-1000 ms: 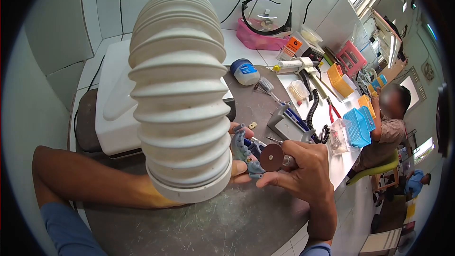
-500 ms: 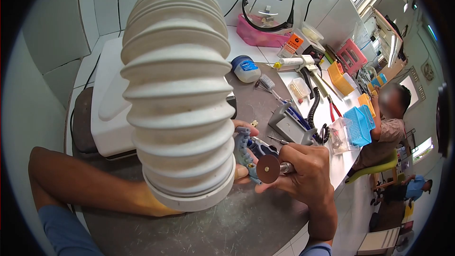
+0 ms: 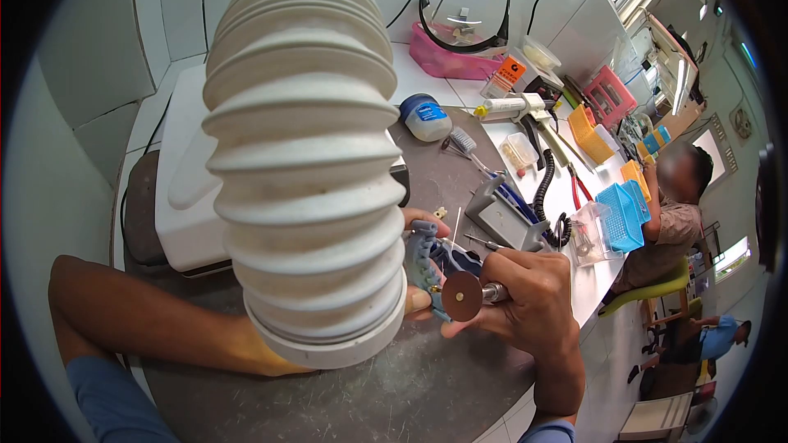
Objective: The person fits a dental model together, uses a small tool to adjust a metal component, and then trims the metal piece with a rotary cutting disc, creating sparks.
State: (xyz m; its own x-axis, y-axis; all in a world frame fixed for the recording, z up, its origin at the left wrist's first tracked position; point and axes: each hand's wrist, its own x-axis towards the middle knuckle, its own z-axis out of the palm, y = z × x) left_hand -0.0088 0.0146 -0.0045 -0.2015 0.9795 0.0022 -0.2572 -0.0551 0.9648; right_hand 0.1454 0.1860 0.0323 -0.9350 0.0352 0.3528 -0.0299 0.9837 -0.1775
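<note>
My right hand (image 3: 533, 303) is wrapped around a metal rotary handpiece (image 3: 494, 293) carrying a round brown cutting disc (image 3: 462, 297). At the disc's left edge is a blue-grey dental model (image 3: 422, 254), curved and bumpy along one side. My left hand (image 3: 417, 302) grips that model, with the thumb below it and a finger above. The rest of the left hand is hidden behind a wide, white ribbed hose (image 3: 312, 156). A small gold-coloured spot shows on the model beside the disc.
A grey handpiece stand (image 3: 509, 217) sits beyond my hands, near a blue-lidded jar (image 3: 427, 119) and a brush (image 3: 462, 141). Safety glasses (image 3: 501, 33) rest over a pink basket (image 3: 443, 61). Blue baskets (image 3: 620, 217) line the right side, where a person (image 3: 673, 221) sits.
The disc has shifted slightly down and left against the model. A thin pale streak now shows above it. The hose looks slightly further left, and a distant person in blue has changed stance.
</note>
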